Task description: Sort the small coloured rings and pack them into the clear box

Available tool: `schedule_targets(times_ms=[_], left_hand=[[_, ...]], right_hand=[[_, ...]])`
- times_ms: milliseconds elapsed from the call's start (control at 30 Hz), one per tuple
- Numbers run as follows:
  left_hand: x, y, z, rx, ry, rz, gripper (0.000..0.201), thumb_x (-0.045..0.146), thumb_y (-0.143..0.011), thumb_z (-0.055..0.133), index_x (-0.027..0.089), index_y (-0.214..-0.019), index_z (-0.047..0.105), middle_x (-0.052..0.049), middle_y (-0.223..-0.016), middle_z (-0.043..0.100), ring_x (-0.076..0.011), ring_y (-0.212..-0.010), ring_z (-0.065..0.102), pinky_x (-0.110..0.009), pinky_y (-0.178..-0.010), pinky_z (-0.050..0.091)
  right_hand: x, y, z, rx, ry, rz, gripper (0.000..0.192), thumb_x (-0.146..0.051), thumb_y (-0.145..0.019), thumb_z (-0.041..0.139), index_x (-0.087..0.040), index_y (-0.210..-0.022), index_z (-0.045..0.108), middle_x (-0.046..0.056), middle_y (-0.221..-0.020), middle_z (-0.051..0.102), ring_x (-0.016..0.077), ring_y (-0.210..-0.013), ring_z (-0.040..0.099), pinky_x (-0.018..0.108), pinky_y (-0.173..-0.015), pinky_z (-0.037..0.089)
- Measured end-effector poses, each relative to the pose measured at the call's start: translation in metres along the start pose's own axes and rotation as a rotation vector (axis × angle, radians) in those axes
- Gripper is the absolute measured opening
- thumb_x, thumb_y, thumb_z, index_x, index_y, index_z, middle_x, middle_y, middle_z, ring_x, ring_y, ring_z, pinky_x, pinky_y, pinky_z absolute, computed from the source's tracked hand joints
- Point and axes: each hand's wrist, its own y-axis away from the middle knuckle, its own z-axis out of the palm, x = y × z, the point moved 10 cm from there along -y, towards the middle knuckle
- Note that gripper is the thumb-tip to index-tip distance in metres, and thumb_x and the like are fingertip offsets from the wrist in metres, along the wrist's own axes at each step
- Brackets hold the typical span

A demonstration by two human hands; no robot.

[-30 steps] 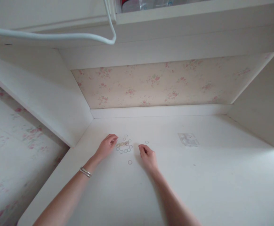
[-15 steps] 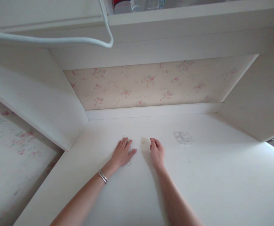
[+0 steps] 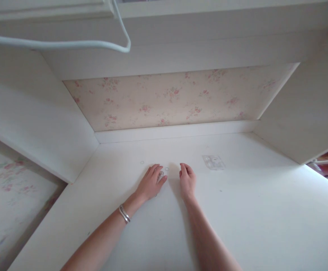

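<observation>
Flat and open, our left grip covered the small rings on the tabletop; our right grip lay loosely curled, empty, beside them, a clear packet farther right.

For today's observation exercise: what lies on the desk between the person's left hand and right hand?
In the head view, one small ring lies on the desk between the left hand and right hand.

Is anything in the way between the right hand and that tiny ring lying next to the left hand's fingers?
Nothing visible. The right hand and the small ring have only bare white desk between them. The left hand lies flat just beside the ring, not across that gap.
</observation>
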Motion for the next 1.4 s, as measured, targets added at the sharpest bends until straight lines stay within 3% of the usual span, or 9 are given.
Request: schedule_targets(times_ms=[100, 233, 367, 500, 633, 800, 967, 1100, 1400], left_hand=[[-0.014, 0.020, -0.018, 0.004, 0.010, 0.002, 0.040, 0.040, -0.087, 0.050, 0.021, -0.122, 0.049, -0.008, -0.125, 0.050, -0.0211, -0.119, 0.044, -0.036, -0.103, 0.035], [-0.029, 0.043, -0.035, -0.030, -0.074, -0.003, 0.037, 0.044, -0.080, 0.058, 0.021, -0.109, 0.057, -0.007, -0.110, 0.055, -0.0230, -0.107, 0.049, -0.037, -0.096, 0.041], [-0.029, 0.050, -0.028, -0.069, -0.122, 0.004, 0.046, 0.049, -0.077, 0.060, 0.021, -0.113, 0.056, -0.007, -0.116, 0.053, -0.0238, -0.109, 0.049, -0.037, -0.097, 0.040], [-0.031, 0.043, -0.015, -0.016, -0.158, -0.039, 0.050, 0.048, -0.080, 0.057, 0.021, -0.121, 0.050, -0.008, -0.124, 0.052, -0.0249, -0.117, 0.046, -0.039, -0.102, 0.036], [-0.029, 0.030, -0.008, -0.012, -0.184, -0.040, 0.047, 0.045, -0.083, 0.053, 0.021, -0.124, 0.048, -0.008, -0.127, 0.052, -0.0242, -0.119, 0.046, -0.040, -0.104, 0.033], [-0.027, 0.012, -0.006, -0.050, -0.204, -0.014, 0.039, 0.038, -0.087, 0.048, 0.022, -0.123, 0.050, -0.007, -0.128, 0.052, -0.0220, -0.121, 0.044, -0.039, -0.105, 0.031], [-0.019, 0.000, -0.005, -0.044, -0.217, 0.063, 0.034, 0.034, -0.089, 0.046, 0.025, -0.121, 0.053, -0.005, -0.130, 0.051, -0.0219, -0.120, 0.044, -0.039, -0.103, 0.032], [-0.015, -0.001, -0.007, -0.015, -0.212, 0.089, 0.027, 0.033, -0.089, 0.048, 0.027, -0.112, 0.061, -0.005, -0.117, 0.057, -0.0216, -0.110, 0.049, -0.038, -0.093, 0.038], [-0.029, 0.001, -0.009, 0.003, -0.101, 0.045, 0.018, 0.025, -0.089, 0.050, 0.024, -0.093, 0.068, -0.003, -0.093, 0.065, -0.0181, -0.090, 0.055, -0.034, -0.082, 0.040]], right_hand=[[0.003, -0.002, 0.002, -0.013, 0.001, 0.024, 0.047, -0.057, -0.080, 0.046, -0.016, -0.089, 0.065, -0.004, -0.055, 0.046, 0.0108, -0.051, 0.040, 0.023, -0.048, 0.031], [-0.001, -0.003, 0.008, -0.039, 0.135, -0.026, 0.045, -0.054, -0.083, 0.041, -0.017, -0.092, 0.066, 0.001, -0.064, 0.057, 0.0134, -0.058, 0.047, 0.024, -0.054, 0.034], [-0.018, 0.011, 0.035, -0.233, 0.458, -0.235, 0.036, -0.044, -0.087, 0.040, -0.022, -0.101, 0.066, 0.004, -0.086, 0.066, 0.0170, -0.077, 0.055, 0.028, -0.071, 0.038], [-0.038, 0.045, 0.070, -0.464, 0.824, -0.557, 0.035, -0.038, -0.083, 0.053, -0.033, -0.117, 0.059, 0.004, -0.120, 0.057, 0.0220, -0.105, 0.047, 0.035, -0.088, 0.031], [-0.039, 0.056, 0.078, -0.520, 0.973, -0.631, 0.034, -0.038, -0.086, 0.051, -0.039, -0.119, 0.056, 0.002, -0.122, 0.055, 0.0243, -0.109, 0.044, 0.040, -0.088, 0.029], [-0.031, 0.047, 0.074, -0.491, 0.909, -0.608, 0.027, -0.026, -0.090, 0.043, -0.028, -0.103, 0.066, 0.005, -0.105, 0.062, 0.0200, -0.097, 0.050, 0.033, -0.083, 0.034], [-0.027, 0.035, 0.066, -0.434, 0.687, -0.567, 0.025, -0.022, -0.088, 0.044, -0.022, -0.095, 0.068, 0.006, -0.097, 0.064, 0.0165, -0.089, 0.055, 0.027, -0.082, 0.041], [-0.027, 0.026, 0.057, -0.371, 0.555, -0.515, 0.026, -0.022, -0.087, 0.043, -0.021, -0.096, 0.067, 0.005, -0.097, 0.065, 0.0156, -0.088, 0.058, 0.027, -0.081, 0.044], [-0.020, 0.016, 0.053, -0.321, 0.512, -0.448, 0.026, -0.028, -0.086, 0.044, -0.022, -0.095, 0.068, 0.004, -0.100, 0.067, 0.0164, -0.090, 0.060, 0.028, -0.083, 0.045]])
